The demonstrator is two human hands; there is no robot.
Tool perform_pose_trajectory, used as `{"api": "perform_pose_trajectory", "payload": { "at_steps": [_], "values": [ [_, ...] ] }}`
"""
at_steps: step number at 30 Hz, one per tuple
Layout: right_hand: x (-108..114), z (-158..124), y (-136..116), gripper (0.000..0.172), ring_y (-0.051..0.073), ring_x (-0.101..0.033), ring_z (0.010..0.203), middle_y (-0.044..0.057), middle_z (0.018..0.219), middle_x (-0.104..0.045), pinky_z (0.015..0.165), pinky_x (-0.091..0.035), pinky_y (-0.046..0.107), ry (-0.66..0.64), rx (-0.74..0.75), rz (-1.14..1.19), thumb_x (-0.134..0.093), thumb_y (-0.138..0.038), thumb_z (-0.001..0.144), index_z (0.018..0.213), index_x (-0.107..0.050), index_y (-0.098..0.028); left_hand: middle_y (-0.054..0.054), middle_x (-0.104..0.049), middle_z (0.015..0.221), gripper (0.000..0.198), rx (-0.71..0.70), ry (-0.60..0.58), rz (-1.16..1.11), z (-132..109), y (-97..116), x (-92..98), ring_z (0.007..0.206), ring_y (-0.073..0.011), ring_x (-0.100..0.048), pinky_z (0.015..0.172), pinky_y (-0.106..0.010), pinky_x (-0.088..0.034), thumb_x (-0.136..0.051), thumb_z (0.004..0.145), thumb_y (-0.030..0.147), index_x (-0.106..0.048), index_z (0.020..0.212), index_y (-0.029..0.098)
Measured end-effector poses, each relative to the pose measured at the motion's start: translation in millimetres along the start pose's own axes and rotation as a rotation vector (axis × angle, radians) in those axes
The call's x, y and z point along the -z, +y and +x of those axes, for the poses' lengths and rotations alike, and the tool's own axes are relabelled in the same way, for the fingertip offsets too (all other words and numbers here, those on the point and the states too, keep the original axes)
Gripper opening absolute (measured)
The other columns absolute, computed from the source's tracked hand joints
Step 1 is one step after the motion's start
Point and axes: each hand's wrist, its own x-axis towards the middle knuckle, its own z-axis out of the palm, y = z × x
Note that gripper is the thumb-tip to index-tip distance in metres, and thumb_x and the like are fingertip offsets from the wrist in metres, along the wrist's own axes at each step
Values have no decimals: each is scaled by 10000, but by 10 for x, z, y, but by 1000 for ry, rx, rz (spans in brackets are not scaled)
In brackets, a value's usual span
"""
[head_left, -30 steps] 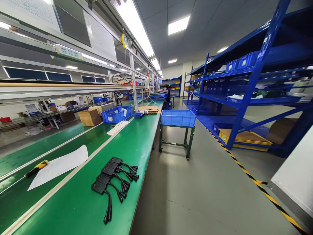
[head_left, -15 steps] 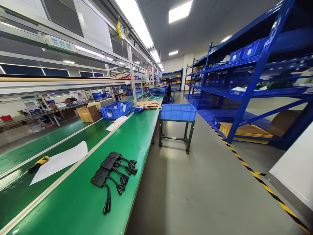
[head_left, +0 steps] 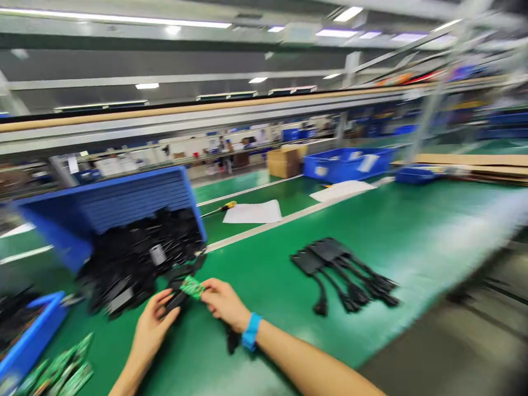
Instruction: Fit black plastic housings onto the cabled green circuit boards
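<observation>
Near the bottom middle, my right hand [head_left: 225, 302], with a blue band at the wrist, pinches a small green circuit board [head_left: 192, 286]. Black cable ends [head_left: 232, 340] show below that hand; whether they join the board I cannot tell. My left hand [head_left: 154, 324] is closed on a black plastic case [head_left: 175, 301], close beside the board. Just beyond both hands, a tilted blue bin [head_left: 136, 190] spills many black plastic parts [head_left: 142, 253]. To the right, several black cased units with cables [head_left: 330, 258] lie in a row on the green bench [head_left: 264, 275]. Motion blurs the view.
At lower left lie several green circuit boards [head_left: 61, 366] beside another blue bin [head_left: 37, 330]. Farther back are a paper sheet [head_left: 253, 212], a yellow-handled screwdriver [head_left: 228, 205], a cardboard box [head_left: 284, 162] and a blue crate [head_left: 348, 165]. Flat cardboard [head_left: 474, 160] lies at right.
The view has swung left, from the aisle and shelves to the bench. Both hands have come into view, holding a circuit board and a black case.
</observation>
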Motion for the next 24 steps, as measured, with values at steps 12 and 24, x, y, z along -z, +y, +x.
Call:
{"api": "perform_pose_trajectory", "payload": {
  "at_steps": [12, 24],
  "values": [
    [7, -149, 135, 320, 139, -510, 628, 35, 749, -566, 552, -445, 240, 5, 458, -510, -563, -389, 847, 1043, -651, -151, -76, -650, 1029, 496, 81, -25, -431, -254, -47, 74, 891, -191, -598, 827, -302, -462, -839, 559, 225, -646, 1013, 165],
    [4, -233, 108, 273, 152, -595, 678, 64, 797, -646, 586, -513, 251, -49, 413, -453, -631, -372, 825, 999, -663, -164, -81, -637, 1050, 452, 251, -241, -786, -322, 4, 20, 946, -193, -605, 860, -327, -483, -799, 666, 198, -592, 1067, 170]
  ]
}}
